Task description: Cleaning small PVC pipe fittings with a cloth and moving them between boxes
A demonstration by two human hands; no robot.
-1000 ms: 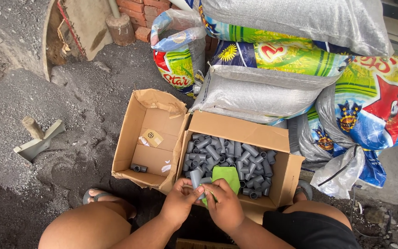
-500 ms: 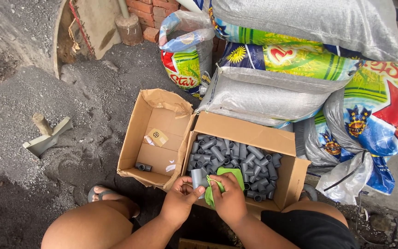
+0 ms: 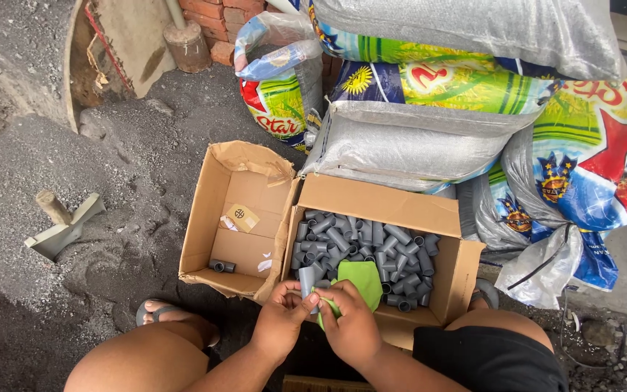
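sacks: stacked woven plastic sacks point(image 3: 429, 138) are seen behind the boxes, grey-white ones between printed ones in green, yellow, blue and red; the top and right ones are cut off by the frame edge
full box: open brown cardboard box point(image 3: 386, 210) is set just right of the other box, filled with short grey plastic pipe pieces point(image 3: 371, 247) lying at mixed angles
near-empty box: open brown cardboard box with torn flaps point(image 3: 215, 210) is placed on grey gravel; a small tan square label point(image 3: 240, 215) is stuck on its floor, a white scrap and one grey double fitting point(image 3: 220, 266) lie near the front wall
held part: short grey plastic pipe piece point(image 3: 306, 279) is held over the full box's front edge, long axis roughly upright, lower end hidden by fingers
cloth: bright green cloth point(image 3: 357, 279) is pressed against the held part, its lower portion covered by the right hand
left hand point(image 3: 281, 319): fingers closed on the held part
right hand point(image 3: 350, 327): fingers clenched on the cloth
unclear: pale scrap with wooden stub point(image 3: 59, 225) at left, kind cannot be told
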